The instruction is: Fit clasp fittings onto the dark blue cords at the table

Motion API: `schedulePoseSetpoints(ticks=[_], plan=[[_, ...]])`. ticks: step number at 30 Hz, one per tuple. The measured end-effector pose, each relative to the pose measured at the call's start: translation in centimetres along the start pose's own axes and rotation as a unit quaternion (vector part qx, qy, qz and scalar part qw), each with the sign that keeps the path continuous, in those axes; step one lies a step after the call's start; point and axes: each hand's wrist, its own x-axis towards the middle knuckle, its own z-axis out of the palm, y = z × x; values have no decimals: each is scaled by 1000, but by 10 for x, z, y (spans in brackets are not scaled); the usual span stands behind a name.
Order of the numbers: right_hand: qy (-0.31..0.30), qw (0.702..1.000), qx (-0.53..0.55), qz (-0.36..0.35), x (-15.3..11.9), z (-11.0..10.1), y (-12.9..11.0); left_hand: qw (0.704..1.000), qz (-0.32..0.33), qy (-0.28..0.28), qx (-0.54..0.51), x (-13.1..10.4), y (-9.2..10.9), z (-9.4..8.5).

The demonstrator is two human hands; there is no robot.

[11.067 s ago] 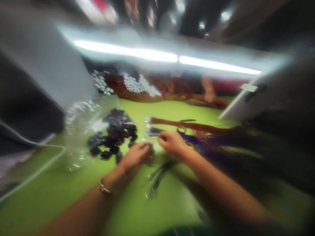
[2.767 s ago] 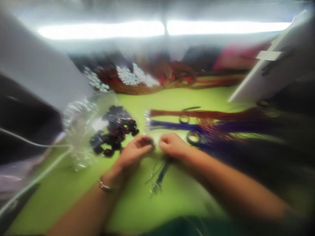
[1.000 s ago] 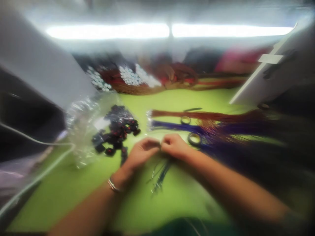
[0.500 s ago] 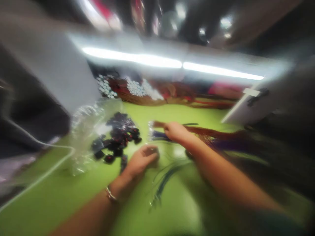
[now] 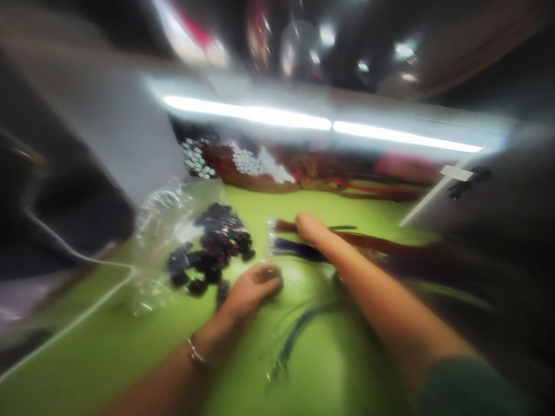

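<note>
My left hand (image 5: 254, 286) is above the green table with its fingers curled together. Something dark shows at its fingertips, too blurred to name. My right hand (image 5: 312, 228) reaches forward, its fingers closed at a bundle of brown wires (image 5: 286, 226). Alongside lies a bundle of dark blue wires (image 5: 295, 248); both bundles have shiny ends at the left. Left of my left hand is a pile of black plastic parts (image 5: 212, 248) with bits of red. Closer to me, a smaller bunch of dark wires (image 5: 297, 332) with metal tips curves across the table.
A clear plastic bag (image 5: 151, 248) stands behind and left of the black parts. White-ended wire bundles (image 5: 247, 159) lie at the back under a bright tube light (image 5: 260, 112). Grey panels flank both sides. A white cord (image 5: 82, 309) crosses the left edge.
The whole view has shifted slightly right and down. Both hands stay at nearly the same spots over the table; the right hand is still at the brown wires.
</note>
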Motion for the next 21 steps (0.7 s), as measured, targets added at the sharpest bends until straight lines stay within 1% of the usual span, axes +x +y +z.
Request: schedulePoseSetpoints(ticks=[4, 7, 9, 12, 14, 17, 19, 21], plan=[[59, 998, 19, 16, -3, -20, 10, 1000, 0, -6, -4, -2, 3, 0], [99, 994, 35, 5, -17, -41, 17, 1000, -3, -3, -11, -1, 2, 0], [119, 990, 76, -30, -31, -53, 14, 1000, 3, -3, -12, 0, 1, -1], [127, 970, 178, -106, -57, -65, -3, 1000, 9, -8, -5, 0, 2, 0], [118, 957, 224, -144, -74, -66, -21, 1000, 12, -5, -4, -1, 3, 1], [119, 949, 234, -172, -96, -62, -42, 1000, 18, -5, -1, -3, 5, 2], [127, 947, 234, -180, -107, -56, -48, 1000, 14, -13, 0, -5, 7, 4], [116, 944, 256, -172, -116, -48, -46, 1000, 9, -24, -4, -7, 10, 5]])
